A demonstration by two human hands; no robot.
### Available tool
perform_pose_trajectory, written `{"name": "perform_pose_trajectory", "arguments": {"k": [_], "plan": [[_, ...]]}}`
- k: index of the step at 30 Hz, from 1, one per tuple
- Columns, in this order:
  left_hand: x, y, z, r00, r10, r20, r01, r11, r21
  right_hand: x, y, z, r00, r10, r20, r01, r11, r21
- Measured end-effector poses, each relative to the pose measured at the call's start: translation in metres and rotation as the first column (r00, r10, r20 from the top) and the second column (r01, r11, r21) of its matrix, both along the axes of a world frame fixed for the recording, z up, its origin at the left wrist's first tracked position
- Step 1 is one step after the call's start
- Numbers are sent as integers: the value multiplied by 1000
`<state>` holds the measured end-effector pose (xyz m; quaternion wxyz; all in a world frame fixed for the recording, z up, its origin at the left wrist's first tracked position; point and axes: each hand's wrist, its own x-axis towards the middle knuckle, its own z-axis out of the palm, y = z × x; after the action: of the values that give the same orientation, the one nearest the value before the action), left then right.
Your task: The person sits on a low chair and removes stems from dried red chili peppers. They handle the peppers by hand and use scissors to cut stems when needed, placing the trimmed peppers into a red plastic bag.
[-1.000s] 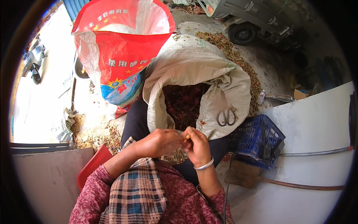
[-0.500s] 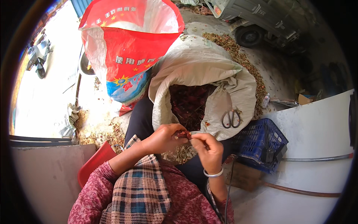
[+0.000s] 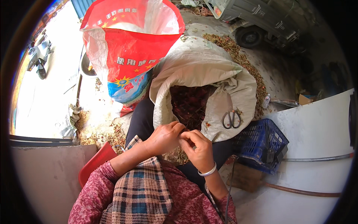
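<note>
Close together over the near rim of a white woven sack (image 3: pixel 205 61) are my left hand (image 3: pixel 164 138) and my right hand (image 3: pixel 198 148). My left fingers are curled round dried red chilies, which the hand now mostly hides. The right thumb and fingers pinch together right beside the left fingertips; whatever they hold is too small to make out. Inside the sack lies a heap of dark red chilies (image 3: pixel 188 106) with thin stems. Black-handled scissors (image 3: pixel 232 119) rest on the sack's folded rim, to the right of the opening.
A tall red and white printed bag (image 3: pixel 138 44) stands open at the far left. A blue plastic crate (image 3: pixel 259 143) sits to the right of the sack. Stem scraps (image 3: pixel 238 56) litter the floor. Farther off are a grey three-wheeled vehicle (image 3: pixel 257 22) and a scooter (image 3: pixel 39 58).
Both hands have come closer together, and the right hand has shifted left and slightly up. The red chilies seen in the left hand are now covered by the fingers.
</note>
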<state>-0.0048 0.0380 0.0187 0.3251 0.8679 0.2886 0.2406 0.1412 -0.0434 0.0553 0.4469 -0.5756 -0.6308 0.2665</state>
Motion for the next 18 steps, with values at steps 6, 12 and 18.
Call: {"name": "perform_pose_trajectory", "arguments": {"k": [6, 12, 18], "plan": [[2, -5, -1, 994, 3, 106, 9, 993, -118, -11, -4, -5, 943, -48, 329, 20, 996, 89], [3, -7, 4, 980, 123, 156, -93, 978, -187, -11, -15, -15, 972, -143, -185, 133, 989, -62], [5, -8, 7, 985, 132, 107, -134, 991, 7, -8, -8, -3, 958, -159, -237, 110, 972, -208]]}}
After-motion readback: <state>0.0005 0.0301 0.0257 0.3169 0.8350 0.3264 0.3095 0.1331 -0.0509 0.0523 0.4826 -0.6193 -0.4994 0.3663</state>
